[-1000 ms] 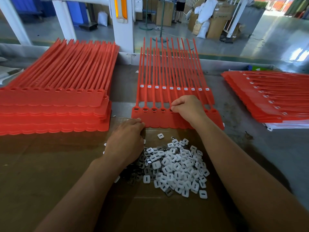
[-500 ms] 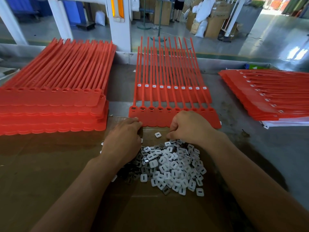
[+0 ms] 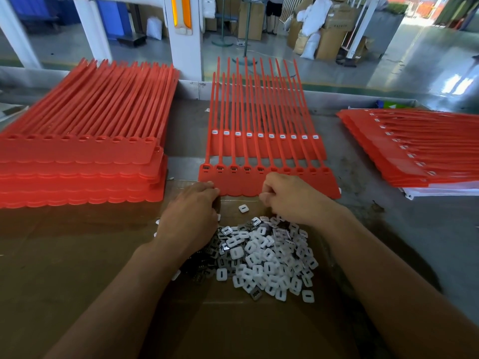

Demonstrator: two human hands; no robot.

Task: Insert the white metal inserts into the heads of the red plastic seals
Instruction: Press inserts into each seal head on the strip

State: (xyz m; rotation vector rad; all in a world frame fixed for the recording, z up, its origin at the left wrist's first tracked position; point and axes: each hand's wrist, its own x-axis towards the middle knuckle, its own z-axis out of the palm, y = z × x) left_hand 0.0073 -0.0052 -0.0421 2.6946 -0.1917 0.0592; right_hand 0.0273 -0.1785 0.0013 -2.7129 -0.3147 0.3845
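Observation:
A red sheet of joined seals (image 3: 290, 186) lies flat in front of me, straps pointing away. Its left several heads (image 3: 233, 168) hold inserts; the heads further right look hollow. Behind it lies a second red sheet (image 3: 264, 149) with a row of white inserts. A pile of white metal inserts (image 3: 267, 257) sits on the cardboard (image 3: 77, 255) near me, and one loose insert (image 3: 243, 208) lies apart. My left hand (image 3: 191, 216) presses its fingertips on the front sheet's near left edge. My right hand (image 3: 293, 198) hovers over that edge with fingertips pinched together, seemingly on an insert that is mostly hidden.
A tall stack of red seal sheets (image 3: 77, 172) fills the left of the table. Another stack (image 3: 414, 151) lies at the right on white paper. A raised metal rim (image 3: 363, 99) bounds the table's far side, with factory floor and boxes beyond.
My right hand left the seal heads, dipped toward the insert pile, and now sits slightly raised at the sheet's near edge. My left hand stayed on the sheet's corner.

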